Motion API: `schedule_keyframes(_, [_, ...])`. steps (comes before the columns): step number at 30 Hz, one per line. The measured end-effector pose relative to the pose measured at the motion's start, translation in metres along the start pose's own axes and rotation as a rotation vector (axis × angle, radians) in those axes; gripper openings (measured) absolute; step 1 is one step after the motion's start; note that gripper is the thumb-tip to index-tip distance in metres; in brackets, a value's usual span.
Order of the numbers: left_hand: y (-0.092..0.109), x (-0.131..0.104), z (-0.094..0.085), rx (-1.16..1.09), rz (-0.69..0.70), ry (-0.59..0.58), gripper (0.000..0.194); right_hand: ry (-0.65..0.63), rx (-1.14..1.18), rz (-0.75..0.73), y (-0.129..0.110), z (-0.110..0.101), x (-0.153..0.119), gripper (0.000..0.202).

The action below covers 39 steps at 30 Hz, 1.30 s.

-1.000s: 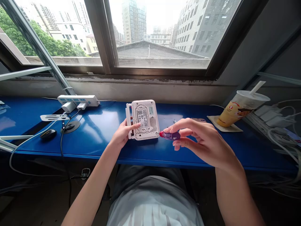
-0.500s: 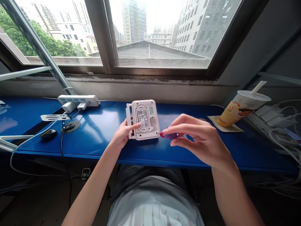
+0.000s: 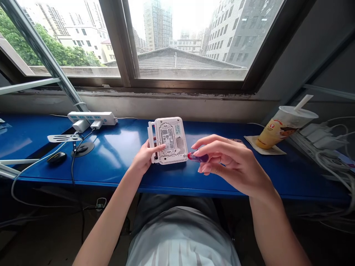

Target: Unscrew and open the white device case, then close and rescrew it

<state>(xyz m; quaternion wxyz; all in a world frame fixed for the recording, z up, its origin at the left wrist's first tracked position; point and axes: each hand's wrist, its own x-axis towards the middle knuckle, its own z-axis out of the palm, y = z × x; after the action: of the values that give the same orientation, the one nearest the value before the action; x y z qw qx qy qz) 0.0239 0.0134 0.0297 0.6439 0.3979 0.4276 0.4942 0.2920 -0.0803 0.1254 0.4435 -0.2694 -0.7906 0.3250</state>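
Observation:
A white router [image 3: 171, 127] is tilted up with its labelled underside facing me, its antennas [image 3: 151, 135] along the left side. My left hand [image 3: 145, 155] is closed around its lower left edge, thumb lying over the underside. In my right hand [image 3: 233, 162] is a short screwdriver [image 3: 197, 157] with a red and purple see-through handle. Its shaft points left into the router's lower right corner; the tip is too small to make out. The right index finger and thumb sit loosely about the handle's back end.
On the left are a power strip [image 3: 107, 118] with plugs, a black mouse [image 3: 57, 158], a small stand [image 3: 82, 148] and cables. A cup with a straw [image 3: 273, 135] rests on a napkin [image 3: 251, 142] at right, beside bundled cables and white adapters [image 3: 318, 138].
The fingers of my right hand have loosened and spread a little about the screwdriver handle, showing more of it. The router and my left hand have barely moved.

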Motion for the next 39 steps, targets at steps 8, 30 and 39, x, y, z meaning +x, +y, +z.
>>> schedule_keyframes(8, [0.000, 0.001, 0.001, -0.015, 0.004, 0.007, 0.076, 0.022, -0.045, 0.016, 0.000, -0.003, -0.001, 0.019])
schedule_keyframes(30, [0.005, -0.004, 0.006, -0.023, -0.001, 0.021, 0.072, -0.158, 0.071, 0.106, 0.000, -0.010, 0.001, 0.017])
schedule_keyframes(39, [0.004, -0.003, 0.004, -0.024, 0.002, 0.015, 0.074, -0.053, -0.048, 0.010, 0.006, -0.003, 0.007, 0.019])
